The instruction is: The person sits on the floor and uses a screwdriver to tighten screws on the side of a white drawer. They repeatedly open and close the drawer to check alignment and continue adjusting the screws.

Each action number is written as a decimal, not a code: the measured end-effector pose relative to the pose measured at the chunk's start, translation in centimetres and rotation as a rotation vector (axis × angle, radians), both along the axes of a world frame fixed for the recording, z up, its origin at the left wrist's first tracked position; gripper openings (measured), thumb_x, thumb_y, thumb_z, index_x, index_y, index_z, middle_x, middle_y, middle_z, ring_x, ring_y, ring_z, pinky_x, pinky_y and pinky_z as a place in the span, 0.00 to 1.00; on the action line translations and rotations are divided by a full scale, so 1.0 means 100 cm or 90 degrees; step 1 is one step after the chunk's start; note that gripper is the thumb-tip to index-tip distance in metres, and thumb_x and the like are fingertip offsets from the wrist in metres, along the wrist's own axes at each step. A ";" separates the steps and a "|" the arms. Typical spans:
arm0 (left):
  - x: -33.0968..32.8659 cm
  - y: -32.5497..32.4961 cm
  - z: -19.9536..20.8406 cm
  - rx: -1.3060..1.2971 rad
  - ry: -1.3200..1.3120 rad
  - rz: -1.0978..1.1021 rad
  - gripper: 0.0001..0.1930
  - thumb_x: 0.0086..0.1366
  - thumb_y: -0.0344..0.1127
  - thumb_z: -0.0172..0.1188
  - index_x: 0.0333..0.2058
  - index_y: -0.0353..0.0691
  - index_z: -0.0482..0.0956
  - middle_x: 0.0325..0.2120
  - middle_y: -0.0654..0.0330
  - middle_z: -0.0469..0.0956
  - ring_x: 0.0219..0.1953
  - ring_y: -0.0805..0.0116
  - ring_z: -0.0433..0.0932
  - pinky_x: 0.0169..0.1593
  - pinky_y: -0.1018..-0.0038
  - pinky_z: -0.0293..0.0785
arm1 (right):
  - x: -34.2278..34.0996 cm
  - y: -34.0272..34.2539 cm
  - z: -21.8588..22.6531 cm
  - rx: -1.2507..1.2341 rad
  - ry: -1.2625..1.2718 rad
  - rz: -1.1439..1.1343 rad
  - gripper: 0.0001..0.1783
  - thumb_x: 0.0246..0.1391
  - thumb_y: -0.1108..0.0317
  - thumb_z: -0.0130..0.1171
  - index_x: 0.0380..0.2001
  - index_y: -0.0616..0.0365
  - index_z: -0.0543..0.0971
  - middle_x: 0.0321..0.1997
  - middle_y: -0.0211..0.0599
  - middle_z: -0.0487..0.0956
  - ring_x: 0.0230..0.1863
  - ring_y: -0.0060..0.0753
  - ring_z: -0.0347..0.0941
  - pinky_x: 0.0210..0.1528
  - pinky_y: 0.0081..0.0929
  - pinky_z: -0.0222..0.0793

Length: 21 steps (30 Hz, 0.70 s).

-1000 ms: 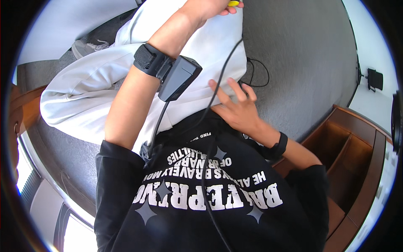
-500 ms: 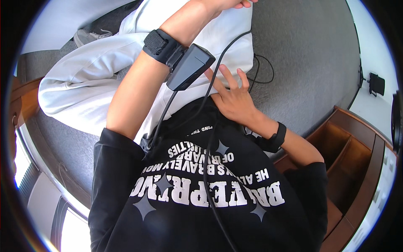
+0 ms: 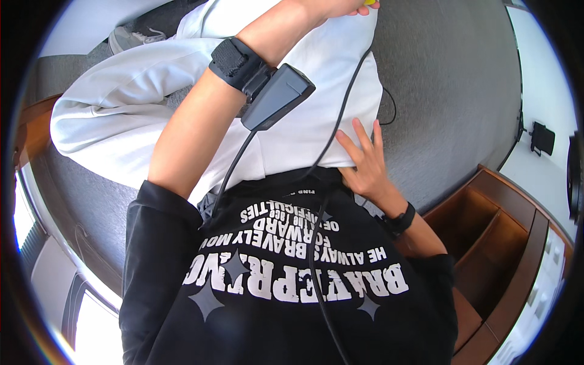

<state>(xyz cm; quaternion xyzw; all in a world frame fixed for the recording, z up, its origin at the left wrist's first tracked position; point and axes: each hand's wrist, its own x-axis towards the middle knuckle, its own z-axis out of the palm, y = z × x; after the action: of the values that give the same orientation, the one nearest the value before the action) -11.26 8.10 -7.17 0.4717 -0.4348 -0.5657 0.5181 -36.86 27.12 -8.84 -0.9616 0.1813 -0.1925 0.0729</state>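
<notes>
My left hand point(image 3: 348, 7) is at the top edge, partly cut off. Its curled fingers are around a yellow thing point(image 3: 369, 2), of which only a sliver shows, so its kind is hidden. A black strap point(image 3: 234, 61) on that forearm carries a dark grey box point(image 3: 280, 97) with a black cable point(image 3: 234, 167) running from it. My right hand point(image 3: 368, 167) rests with spread fingers at my hip, on the white trousers point(image 3: 298, 134) by the hem of my black shirt point(image 3: 267, 328). It holds nothing and wears a black wristband point(image 3: 401, 218).
A second black cable point(image 3: 350, 91) crosses my lap and shirt, with a loop point(image 3: 394, 109) on the grey carpet point(image 3: 450, 91). Brown wooden shelving point(image 3: 486, 225) stands at the right. A black lamp-like fixture point(image 3: 541, 139) is by the right wall, and a grey shoe point(image 3: 128, 39) shows at upper left.
My right hand has shifted down and to the right across the trousers, fingers still spread. The yellow thing has come into view at my left hand, which has dropped slightly in the picture.
</notes>
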 end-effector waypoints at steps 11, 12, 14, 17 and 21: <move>-0.005 0.003 0.002 -0.048 -0.026 0.022 0.18 0.73 0.43 0.59 0.38 0.29 0.74 0.24 0.57 0.80 0.22 0.69 0.78 0.28 0.71 0.77 | 0.001 0.004 0.019 0.073 0.019 0.097 0.02 0.48 0.75 0.67 0.26 0.61 0.83 0.62 0.36 0.78 0.70 0.55 0.68 0.70 0.73 0.60; -0.007 0.002 0.004 -0.049 -0.026 0.022 0.17 0.73 0.42 0.59 0.38 0.29 0.74 0.24 0.57 0.80 0.22 0.69 0.78 0.28 0.71 0.77 | -0.006 0.006 0.023 0.076 0.033 0.103 0.02 0.49 0.74 0.68 0.26 0.60 0.83 0.62 0.36 0.78 0.70 0.55 0.68 0.70 0.72 0.61; -0.010 0.002 0.005 -0.034 -0.037 0.013 0.17 0.73 0.42 0.59 0.37 0.29 0.74 0.23 0.57 0.80 0.22 0.69 0.78 0.29 0.71 0.77 | -0.017 0.013 0.029 0.084 0.065 0.104 0.02 0.50 0.74 0.70 0.29 0.58 0.86 0.60 0.35 0.79 0.68 0.51 0.70 0.69 0.68 0.65; -0.011 0.004 0.004 -0.045 0.012 0.014 0.17 0.73 0.42 0.59 0.37 0.29 0.74 0.23 0.57 0.80 0.22 0.68 0.79 0.29 0.70 0.78 | -0.021 0.019 0.035 0.077 0.062 0.110 0.05 0.49 0.74 0.71 0.32 0.59 0.87 0.55 0.33 0.80 0.61 0.45 0.74 0.67 0.63 0.69; -0.009 -0.001 0.003 -0.052 -0.028 0.000 0.18 0.73 0.42 0.59 0.38 0.27 0.73 0.24 0.55 0.81 0.23 0.67 0.80 0.29 0.70 0.78 | -0.003 0.017 0.043 0.050 0.031 0.121 0.06 0.46 0.76 0.71 0.30 0.61 0.85 0.47 0.31 0.80 0.51 0.39 0.75 0.62 0.56 0.73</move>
<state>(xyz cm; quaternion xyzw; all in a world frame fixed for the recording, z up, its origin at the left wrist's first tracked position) -12.17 7.97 -6.92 0.4624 -0.4689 -0.5367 0.5276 -37.19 28.78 -4.51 -0.9753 0.0984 -0.1541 0.1242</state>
